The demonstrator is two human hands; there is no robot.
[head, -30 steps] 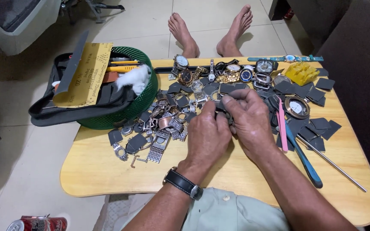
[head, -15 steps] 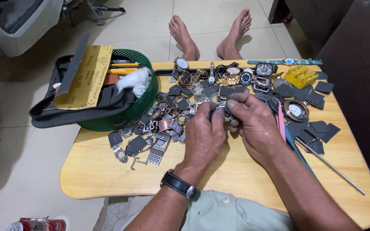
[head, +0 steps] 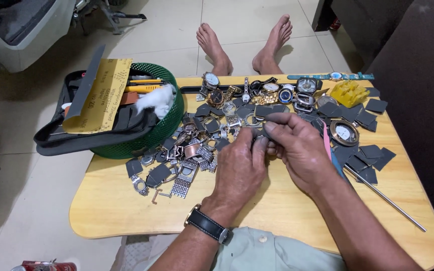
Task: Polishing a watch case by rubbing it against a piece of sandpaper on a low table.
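Note:
Both hands meet over the middle of a low wooden table [head: 126,216]. My left hand [head: 239,168], with a black-strapped wristwatch on the wrist, pinches a small metal watch part [head: 258,134] at its fingertips. My right hand [head: 297,148] grips the same small part from the right, with a dark grey piece [head: 281,117] folded over its fingers. Just beyond the hands lies a heap of metal watch cases and bracelet links [head: 197,148]. The part itself is mostly hidden by the fingers.
A green basket [head: 164,130] holding a black pouch, yellow sandpaper and tools stands at the back left. Several wristwatches [head: 257,93] line the far edge. Dark grey squares [head: 367,155], a yellow block [head: 350,93], a round dial [head: 344,133] and a metal rod [head: 385,198] lie right. Bare feet [head: 244,45] rest beyond.
The hands have stayed together over the small part, with only slight finger shifts. Nothing else on the table moved.

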